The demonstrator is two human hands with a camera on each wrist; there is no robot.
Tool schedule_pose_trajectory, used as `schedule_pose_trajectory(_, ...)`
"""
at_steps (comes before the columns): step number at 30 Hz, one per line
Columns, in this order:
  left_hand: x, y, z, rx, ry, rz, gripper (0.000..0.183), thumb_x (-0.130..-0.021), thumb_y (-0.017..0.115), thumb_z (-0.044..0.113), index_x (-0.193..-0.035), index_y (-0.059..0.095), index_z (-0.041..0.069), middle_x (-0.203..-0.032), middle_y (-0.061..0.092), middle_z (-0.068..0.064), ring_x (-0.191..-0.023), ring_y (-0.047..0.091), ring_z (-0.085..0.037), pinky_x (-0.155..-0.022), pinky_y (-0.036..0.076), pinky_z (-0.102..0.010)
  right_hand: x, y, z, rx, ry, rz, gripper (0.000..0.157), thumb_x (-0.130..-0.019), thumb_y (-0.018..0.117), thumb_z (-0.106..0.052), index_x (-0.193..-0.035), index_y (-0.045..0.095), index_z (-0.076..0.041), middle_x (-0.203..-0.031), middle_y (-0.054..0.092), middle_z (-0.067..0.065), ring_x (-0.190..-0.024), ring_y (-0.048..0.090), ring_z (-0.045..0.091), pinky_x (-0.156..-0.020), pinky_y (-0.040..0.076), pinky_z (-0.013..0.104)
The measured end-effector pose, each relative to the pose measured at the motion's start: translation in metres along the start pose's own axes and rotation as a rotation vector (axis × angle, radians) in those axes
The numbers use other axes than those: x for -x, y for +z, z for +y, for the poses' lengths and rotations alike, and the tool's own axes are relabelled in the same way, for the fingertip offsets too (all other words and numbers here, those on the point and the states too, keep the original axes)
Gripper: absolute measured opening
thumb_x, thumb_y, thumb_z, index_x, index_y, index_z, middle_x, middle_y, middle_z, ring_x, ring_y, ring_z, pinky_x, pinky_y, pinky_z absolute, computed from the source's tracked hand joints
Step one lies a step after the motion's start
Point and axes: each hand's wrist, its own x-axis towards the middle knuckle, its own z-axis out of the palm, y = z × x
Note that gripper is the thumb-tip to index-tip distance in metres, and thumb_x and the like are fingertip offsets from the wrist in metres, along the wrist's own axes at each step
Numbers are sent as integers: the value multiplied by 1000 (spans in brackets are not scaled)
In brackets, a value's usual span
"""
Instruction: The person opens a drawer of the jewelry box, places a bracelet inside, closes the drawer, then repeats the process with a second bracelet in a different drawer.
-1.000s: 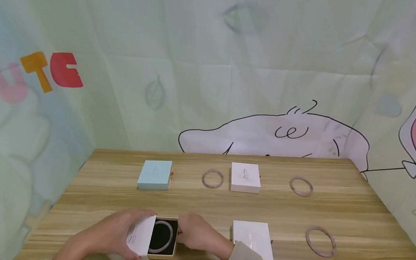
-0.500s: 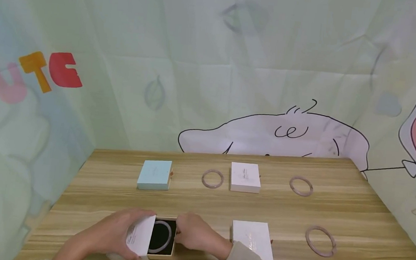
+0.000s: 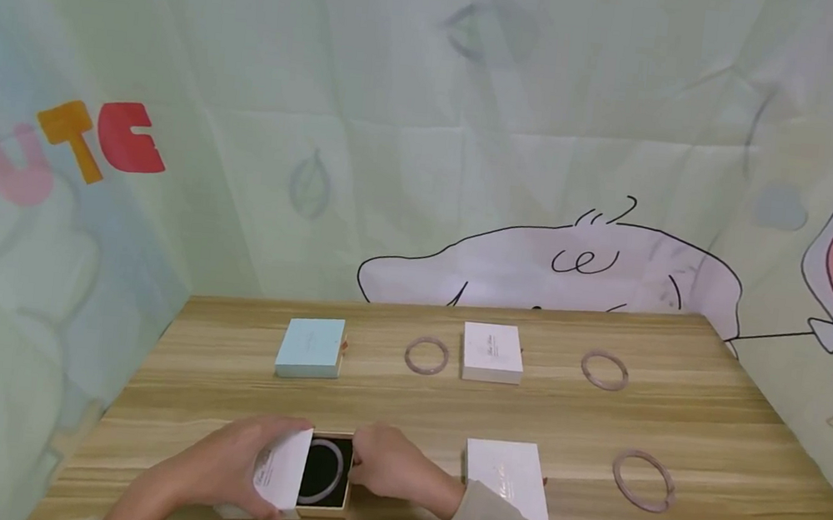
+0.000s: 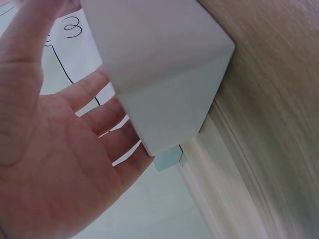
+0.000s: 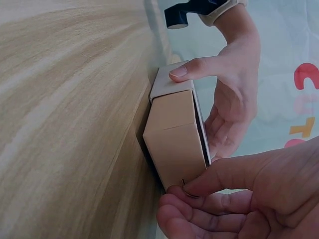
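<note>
My left hand [image 3: 235, 456] grips the white outer sleeve [image 3: 284, 475] of a drawer-style jewellery box, thumb on the near side and fingers on the far side. From the sleeve's right end sticks a tan drawer [image 3: 323, 513] with a black lining. A pale mauve bangle [image 3: 340, 469] lies on that lining, its left part under the sleeve. At the drawer's right end, my right hand [image 3: 393, 463] pinches with thumb and index finger [image 5: 219, 177] at the drawer's front, where the pull is hidden. The right wrist view shows the box lying on the table.
A light blue box [image 3: 310, 348] and a white box [image 3: 493, 353] stand at the back. Another white box [image 3: 507, 478] lies partly behind the right sleeve. Loose bangles rest at the back middle [image 3: 424, 370], back right [image 3: 603, 385] and front right [image 3: 641, 506]. A printed cloth [image 3: 395, 166] hangs behind.
The drawer and the bangle in it have slid very slightly left, into the sleeve, and my right hand moved with them. My left hand keeps its grip in place.
</note>
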Motion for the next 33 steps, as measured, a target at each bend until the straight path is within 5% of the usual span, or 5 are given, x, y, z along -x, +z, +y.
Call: schedule_pose_trajectory(33, -3, -1, -2, 36, -21, -37, 100, -56, 92, 56, -136, 56, 8, -128, 60, -2, -102, 55, -13, -82, 48, -32, -3, 3, -1, -31, -24, 21, 54, -82, 72, -1, -46, 35, -15, -39, 25, -11, -33, 23, 1, -36, 18, 17)
